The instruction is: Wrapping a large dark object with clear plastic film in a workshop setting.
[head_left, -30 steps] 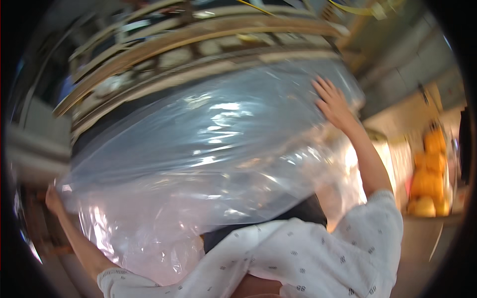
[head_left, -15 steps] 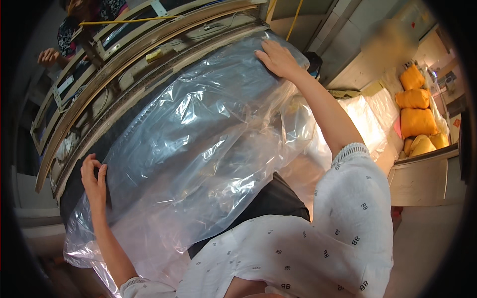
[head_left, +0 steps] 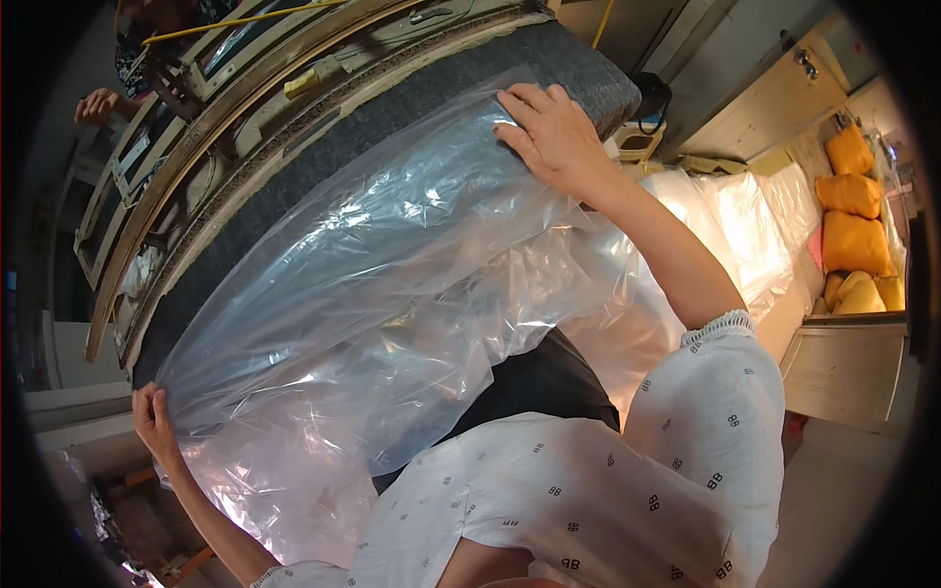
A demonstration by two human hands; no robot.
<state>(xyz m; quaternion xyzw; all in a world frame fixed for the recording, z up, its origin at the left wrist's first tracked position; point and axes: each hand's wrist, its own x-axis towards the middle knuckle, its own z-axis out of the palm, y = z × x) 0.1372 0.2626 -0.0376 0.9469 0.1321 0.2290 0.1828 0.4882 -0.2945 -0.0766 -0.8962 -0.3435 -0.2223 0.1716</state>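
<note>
Evidently the clear plastic sheet (head_left: 392,235) is only partly laid out, as I judge it through the head camera from my end: it covers the near side of the dark bench top (head_left: 578,64), while a dark strip along the wooden-edged frame (head_left: 221,132) lies bare. Creases run across the middle, and the near part hangs bunched against the wearer's front, so I would count the spreading as done in part and the flattening as left over. At the sheet's left corner I see the left hand (head_left: 151,416), its fingers curled in and pinching the edge. Farther up, the right hand (head_left: 559,137) lies on the sheet near its far edge, fingers bent and spread, thumb standing apart; I cannot tell whether any fold is caught beneath. As for containers, I find no open one: orange bundles (head_left: 853,240), perhaps sacks, are stacked above a pale cabinet (head_left: 843,367), and I cannot tell what either holds. A co-worker's hand (head_left: 98,106) shows beyond the frame
</note>
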